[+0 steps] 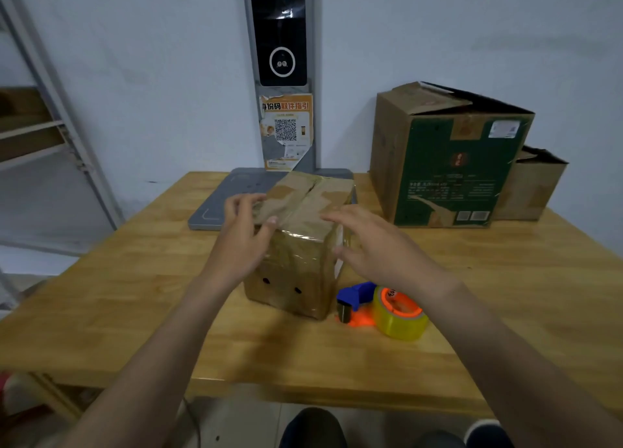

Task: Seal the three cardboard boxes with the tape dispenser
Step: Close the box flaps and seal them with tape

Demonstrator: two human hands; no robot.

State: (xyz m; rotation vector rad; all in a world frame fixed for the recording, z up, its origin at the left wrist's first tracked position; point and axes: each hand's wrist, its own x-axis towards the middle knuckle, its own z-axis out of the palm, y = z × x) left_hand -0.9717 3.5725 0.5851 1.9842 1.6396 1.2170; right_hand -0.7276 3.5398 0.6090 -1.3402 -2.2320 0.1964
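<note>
Small box: a small brown cardboard box [300, 242] wrapped in glossy clear tape stands between the two hands, its top flaps closed with a dark centre seam showing.
Left hand: the left hand [244, 232] lies spread over the box's top left edge, fingers flat on the flap, thumb at the front top edge; it grips nothing.
Right hand: the right hand [374, 242] is spread over the box's right top corner, thumb toward the side face; motion blur hides whether it touches.
Tape dispenser: a blue and orange tape dispenser [381, 307] with a yellowish roll lies on its side just under the right wrist, beside the box's front right corner, unheld.
Surface: the light wooden surface [135, 296] carries everything; a grey flat pad [229, 194] lies beyond the left hand, and the box's far end seems to rest over it.
Other boxes: a tall green-printed cardboard box [448, 164] stands well beyond the right hand with top flaps raised, and a lower plain brown box [532, 188] sits behind it, also open.
Progress: judging by the flaps, two boxes are unsealed.
Risk: if the hands press unevenly, the tape could wrinkle or lift along the seam; a sweep of the right forearm could knock the dispenser toward the near edge.
Hard to see: the box's far and left faces are hidden, the right side label is mostly covered, and the lower brown box is half concealed.
</note>
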